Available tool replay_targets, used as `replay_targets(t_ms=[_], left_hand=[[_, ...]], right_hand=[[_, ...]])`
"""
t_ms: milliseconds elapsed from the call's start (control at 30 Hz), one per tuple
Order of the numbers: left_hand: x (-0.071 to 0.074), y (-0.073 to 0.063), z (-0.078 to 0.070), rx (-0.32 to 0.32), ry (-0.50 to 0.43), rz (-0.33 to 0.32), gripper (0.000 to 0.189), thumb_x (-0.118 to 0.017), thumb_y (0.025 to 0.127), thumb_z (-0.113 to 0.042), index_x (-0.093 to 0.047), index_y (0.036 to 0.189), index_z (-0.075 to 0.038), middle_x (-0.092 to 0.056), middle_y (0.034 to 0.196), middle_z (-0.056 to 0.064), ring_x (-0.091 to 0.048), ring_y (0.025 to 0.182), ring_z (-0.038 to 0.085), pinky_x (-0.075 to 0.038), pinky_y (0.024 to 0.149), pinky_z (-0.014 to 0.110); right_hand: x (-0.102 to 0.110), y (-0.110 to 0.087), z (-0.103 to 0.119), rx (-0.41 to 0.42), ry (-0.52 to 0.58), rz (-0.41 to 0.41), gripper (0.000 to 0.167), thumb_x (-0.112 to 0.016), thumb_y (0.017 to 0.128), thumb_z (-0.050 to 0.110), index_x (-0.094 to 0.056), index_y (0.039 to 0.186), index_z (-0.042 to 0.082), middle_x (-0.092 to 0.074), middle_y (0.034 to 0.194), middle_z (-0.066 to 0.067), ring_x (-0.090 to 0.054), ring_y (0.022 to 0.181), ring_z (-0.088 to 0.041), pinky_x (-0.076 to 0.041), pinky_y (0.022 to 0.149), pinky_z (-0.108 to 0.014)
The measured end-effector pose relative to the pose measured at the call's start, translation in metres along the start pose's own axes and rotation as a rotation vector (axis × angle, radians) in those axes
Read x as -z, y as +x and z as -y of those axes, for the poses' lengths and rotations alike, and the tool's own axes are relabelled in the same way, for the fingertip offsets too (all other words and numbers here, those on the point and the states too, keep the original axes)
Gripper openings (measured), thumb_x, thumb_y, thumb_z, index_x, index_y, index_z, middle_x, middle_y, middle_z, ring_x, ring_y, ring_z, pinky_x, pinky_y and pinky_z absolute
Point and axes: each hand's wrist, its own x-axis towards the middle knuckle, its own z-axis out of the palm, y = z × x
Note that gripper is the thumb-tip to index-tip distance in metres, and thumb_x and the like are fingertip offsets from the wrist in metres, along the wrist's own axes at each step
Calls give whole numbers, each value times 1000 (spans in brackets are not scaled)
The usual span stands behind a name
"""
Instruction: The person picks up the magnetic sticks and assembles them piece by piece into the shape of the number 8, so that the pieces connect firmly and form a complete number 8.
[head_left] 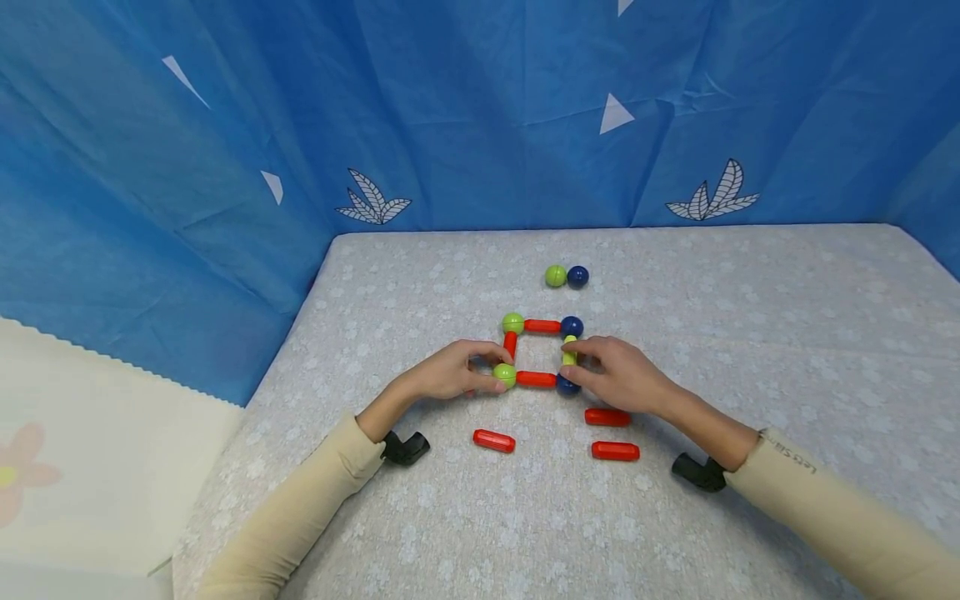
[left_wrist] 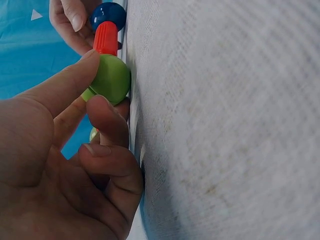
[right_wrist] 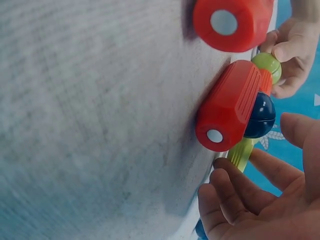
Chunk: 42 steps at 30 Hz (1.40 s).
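Note:
On the table, red rods and balls form a square frame. My left hand (head_left: 461, 369) pinches the green ball (left_wrist: 112, 80) at its near-left corner between thumb and fingers. A red rod (head_left: 536, 379) joins that ball to a dark blue ball (right_wrist: 261, 116) at the near-right corner. Over the frame's right side is my right hand (head_left: 622, 372), its fingers touching a yellow-green rod (right_wrist: 241, 154); the right wrist view shows the thumb raised apart from the blue ball. Another green ball (head_left: 513, 323) and dark blue ball (head_left: 572, 326) make the far corners, with a red rod (head_left: 542, 326) between them.
A loose green ball (head_left: 556, 276) and blue ball (head_left: 577, 277) lie side by side beyond the frame. Nearer are loose red rods (head_left: 494, 441), two of them by the right hand; their ends look metallic. A blue curtain (head_left: 495, 117) hangs behind the patterned tablecloth (head_left: 450, 525).

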Motion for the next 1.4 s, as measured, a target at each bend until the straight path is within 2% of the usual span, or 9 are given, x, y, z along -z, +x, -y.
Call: replay_targets(t_ms=[467,700,867,1000,1133,1300,1333,1400], left_hand=[[0,0,0,6,2,-1,33,-74,91,-21,-65,122,-14,-61,108,3,-55,63,17,-51,59,32],[0,0,-1,11,10,-3,33,-74,91,-21,-65,122,-14,-61,108,3,-55,64,17,-50,59,32],[-1,-1,-2,-2,24,-18,34,-74,91,-20,-65,123,-13,-62,108,2,-55,65,16,-49,60,30],[-1,-4,-3,1,14,-33,39,-75,90,-19,-64,127,-12,-61,113,4,-55,65,16,-49,59,30],[-2,-10,-4,-3,21,-81,42,-76,90,-18,-63,130,-13,-62,120,7,-52,59,15,-47,59,29],[-5,-28,-10,10,17,-233,35,-74,90,-18,-66,123,-12,-65,115,5,-43,55,12,-40,55,26],[-6,-33,-12,16,7,-247,33,-74,90,-18,-66,121,-11,-65,112,4,-42,54,12,-39,54,25],[-10,-41,-15,17,-22,-226,31,-74,91,-18,-67,119,-9,-66,106,3,-40,53,12,-37,52,25]], right_hand=[[-1,0,-2,-3,3,13,43,-65,97,28,-62,131,2,-64,111,-7,-53,89,-23,-45,77,-38],[-2,-4,2,14,16,26,38,-68,95,25,-65,128,5,-64,96,0,-54,84,-19,-46,74,-36],[-4,-10,4,31,2,53,38,-75,89,22,-68,122,5,-64,95,2,-53,81,-18,-45,72,-34],[-5,-10,5,17,-11,57,36,-76,89,19,-68,122,6,-64,97,1,-53,80,-17,-46,72,-33],[-4,-10,4,-1,-9,60,36,-76,89,18,-68,122,7,-65,98,0,-53,81,-18,-46,72,-33],[-6,-11,5,-1,-15,58,35,-76,89,17,-69,121,7,-65,97,0,-52,80,-18,-46,72,-33],[-6,-11,5,4,-20,57,35,-76,89,17,-69,121,7,-65,97,0,-52,80,-18,-46,72,-34],[-7,-11,6,8,-32,53,35,-76,88,17,-69,121,6,-65,98,0,-52,81,-18,-46,73,-34]])
